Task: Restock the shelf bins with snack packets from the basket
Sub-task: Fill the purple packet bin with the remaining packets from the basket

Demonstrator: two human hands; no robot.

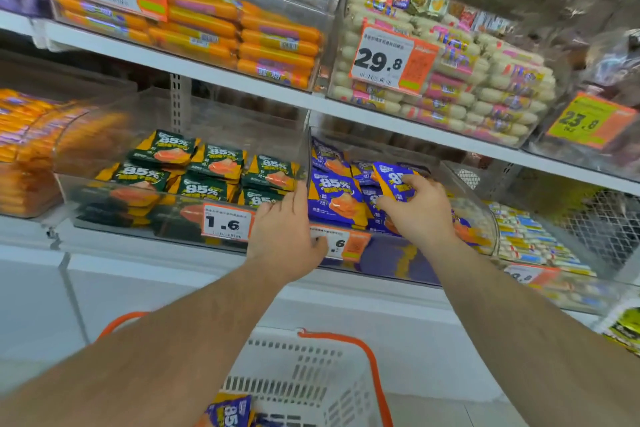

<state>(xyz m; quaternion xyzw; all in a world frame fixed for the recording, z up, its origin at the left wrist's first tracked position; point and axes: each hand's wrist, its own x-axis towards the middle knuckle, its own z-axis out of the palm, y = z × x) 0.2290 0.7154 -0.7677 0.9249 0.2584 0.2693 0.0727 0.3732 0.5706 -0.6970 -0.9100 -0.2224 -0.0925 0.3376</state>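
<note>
Right hand [414, 210] is in the clear bin [485, 215] on the mid shelf, fingers pinching a blue snack packet [393, 184] tilted just above the other blue packets [334, 199] — it sits at the top of the pile, towards the bin's middle. Left hand [285, 236] grips the front edge where this bin meets the green-packet bin [138, 215], thumb over the price tag [341, 245]. White basket [311, 378] w/ orange handles sits below btwn the arms — more blue packets [230, 411] inside.
</note>
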